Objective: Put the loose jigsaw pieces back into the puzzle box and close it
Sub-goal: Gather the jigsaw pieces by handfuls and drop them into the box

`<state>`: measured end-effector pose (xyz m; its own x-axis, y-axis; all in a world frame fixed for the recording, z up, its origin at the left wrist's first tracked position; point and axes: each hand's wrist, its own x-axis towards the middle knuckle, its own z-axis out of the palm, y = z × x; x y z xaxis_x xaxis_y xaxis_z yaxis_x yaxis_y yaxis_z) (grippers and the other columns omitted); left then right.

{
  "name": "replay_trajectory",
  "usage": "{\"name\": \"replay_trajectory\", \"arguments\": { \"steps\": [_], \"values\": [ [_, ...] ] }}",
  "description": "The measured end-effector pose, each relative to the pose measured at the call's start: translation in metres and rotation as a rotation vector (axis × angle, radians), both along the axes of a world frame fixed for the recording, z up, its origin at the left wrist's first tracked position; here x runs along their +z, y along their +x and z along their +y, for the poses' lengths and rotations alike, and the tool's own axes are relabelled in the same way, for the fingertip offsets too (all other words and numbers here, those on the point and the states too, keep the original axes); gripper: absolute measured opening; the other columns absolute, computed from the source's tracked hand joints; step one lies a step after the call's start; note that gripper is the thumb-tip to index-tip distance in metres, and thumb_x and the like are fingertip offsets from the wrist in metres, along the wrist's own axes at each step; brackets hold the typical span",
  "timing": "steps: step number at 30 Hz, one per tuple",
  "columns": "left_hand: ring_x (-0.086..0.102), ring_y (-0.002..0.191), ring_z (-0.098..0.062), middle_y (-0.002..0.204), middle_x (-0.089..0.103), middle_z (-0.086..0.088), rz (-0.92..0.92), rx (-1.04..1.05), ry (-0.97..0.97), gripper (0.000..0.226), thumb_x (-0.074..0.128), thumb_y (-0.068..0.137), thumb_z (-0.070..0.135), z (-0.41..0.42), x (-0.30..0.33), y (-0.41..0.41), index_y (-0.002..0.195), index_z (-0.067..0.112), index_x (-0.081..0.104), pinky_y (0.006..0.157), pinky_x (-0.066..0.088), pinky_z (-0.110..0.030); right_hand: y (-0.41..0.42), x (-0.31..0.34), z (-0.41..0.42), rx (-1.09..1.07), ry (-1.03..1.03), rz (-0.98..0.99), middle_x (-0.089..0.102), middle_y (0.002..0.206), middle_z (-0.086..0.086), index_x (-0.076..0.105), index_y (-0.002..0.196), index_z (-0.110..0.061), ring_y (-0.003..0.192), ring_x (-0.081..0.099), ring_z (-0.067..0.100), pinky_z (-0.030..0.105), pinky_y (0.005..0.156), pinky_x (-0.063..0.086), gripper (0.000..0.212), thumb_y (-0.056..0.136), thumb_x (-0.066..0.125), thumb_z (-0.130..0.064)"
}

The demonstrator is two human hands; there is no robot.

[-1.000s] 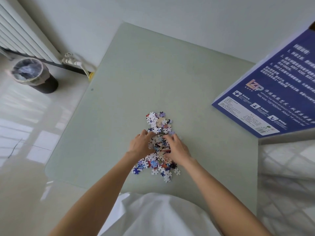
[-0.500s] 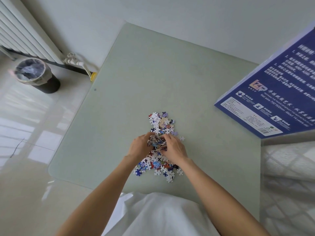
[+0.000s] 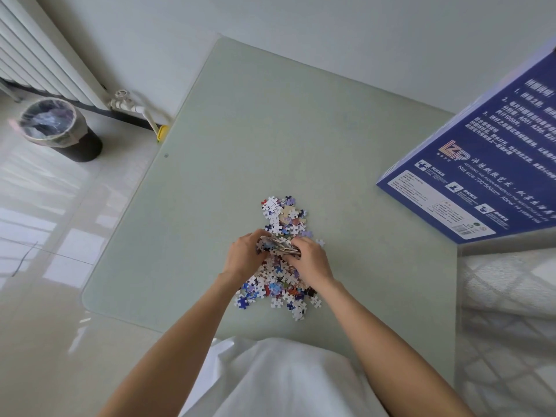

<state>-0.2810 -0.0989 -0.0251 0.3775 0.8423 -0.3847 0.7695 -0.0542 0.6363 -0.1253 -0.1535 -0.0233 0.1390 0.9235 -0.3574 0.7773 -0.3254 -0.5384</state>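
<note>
Cardboard jigsaw pieces (image 3: 278,275) near the table's (image 3: 270,130) front edge: your left hand (image 3: 245,256) and right hand (image 3: 310,260) clutch one bunch together, so next carry it to the puzzle box (image 3: 481,164) at the right edge.

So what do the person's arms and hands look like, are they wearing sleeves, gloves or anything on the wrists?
Both forearms are bare up to the frame's edge: no sleeves show. The left hand and right hand wear no gloves, and no watch, bracelet or ring shows. The only clothing in view is a white garment below the arms.
</note>
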Motion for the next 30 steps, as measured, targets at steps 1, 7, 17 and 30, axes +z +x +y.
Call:
{"name": "replay_trajectory", "arguments": {
  "steps": [1,7,17,30],
  "values": [
    [0.064,0.088,-0.019,0.115,0.065,-0.002,-0.011,0.01,0.0,0.039,0.069,0.082,0.015,0.001,0.002,-0.001,0.118,0.023,0.056,0.082,0.051,-0.032,0.001,0.002,-0.001,-0.005,0.005,-0.003,0.066,0.11,0.005,0.064,0.109,-0.01,0.1,0.059,0.019,0.026,0.089,0.044,0.028,0.085,0.067,-0.023],
    [0.067,0.087,-0.013,0.114,0.067,0.0,-0.06,0.037,0.042,0.043,0.071,0.079,0.021,0.008,0.016,-0.006,0.12,0.024,0.059,0.085,0.049,-0.026,0.013,0.005,-0.004,-0.036,0.041,-0.013,0.065,0.119,0.009,0.064,0.114,-0.008,0.099,0.065,0.021,0.038,0.097,0.047,0.035,0.084,0.066,-0.027],
    [0.069,0.08,-0.011,0.1,0.072,-0.001,-0.079,-0.027,0.188,0.038,0.07,0.081,0.016,0.01,0.045,-0.003,0.118,0.023,0.064,0.083,0.049,-0.02,0.036,0.034,-0.013,0.007,0.043,0.033,0.072,0.083,0.003,0.066,0.116,-0.012,0.048,0.052,0.009,0.006,0.048,0.029,0.032,0.086,0.065,-0.023],
    [0.065,0.075,-0.001,0.086,0.069,0.009,-0.5,-0.165,0.414,0.04,0.075,0.076,0.014,0.052,0.194,0.153,0.112,0.031,0.066,0.072,0.049,-0.008,0.213,0.279,-0.036,-0.306,0.702,-0.006,0.069,0.075,-0.003,0.071,0.094,-0.02,0.068,0.063,0.015,0.034,0.062,0.047,0.015,0.081,0.071,-0.027]
  ]
}}
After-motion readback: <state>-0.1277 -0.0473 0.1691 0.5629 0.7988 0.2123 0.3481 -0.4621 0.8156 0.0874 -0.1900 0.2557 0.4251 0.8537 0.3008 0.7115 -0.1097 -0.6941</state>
